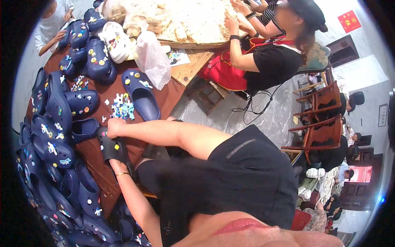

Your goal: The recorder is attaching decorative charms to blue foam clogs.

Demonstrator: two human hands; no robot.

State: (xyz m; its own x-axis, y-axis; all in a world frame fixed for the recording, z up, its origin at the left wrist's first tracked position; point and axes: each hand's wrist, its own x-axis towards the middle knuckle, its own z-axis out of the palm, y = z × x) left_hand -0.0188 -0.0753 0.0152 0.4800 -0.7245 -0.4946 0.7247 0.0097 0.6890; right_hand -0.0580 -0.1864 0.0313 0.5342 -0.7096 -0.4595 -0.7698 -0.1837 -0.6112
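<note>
- One black clog (108, 144) lies between the two hands: its toe is just under the right hand (117, 127), and its heel end is at the left hand (117, 165).
- Right hand: fingers bent and drawn together, touching the toe of the clog; whether they pinch a small piece cannot be told.
- Right arm: bare, stretched nearly straight across the view toward the clog.
- Left hand: at the shoe's opening, supporting the clog; most of its fingers are hidden, so the exact grip cannot be told.
- Left arm: bare, reaching up from the lower edge, with a gold-coloured bracelet (122, 173) at the wrist.
- Clog, appearance: dark, rounded, slightly tilted, with small coloured charms on its upper, among them a yellow one (117, 147) and, beside the right fingertips, red and green spots.
- Just beyond the right hand: a loose heap of white and blue charms (122, 108) on a brown cloth (92, 154).
- Beyond that heap from the right hand: a navy clog (142, 98) with charms on its toe.
- Left of both hands: a large pile of navy clogs (53, 140), many bearing charms.
- Farther beyond the right hand: a clear plastic bag (152, 57).
</note>
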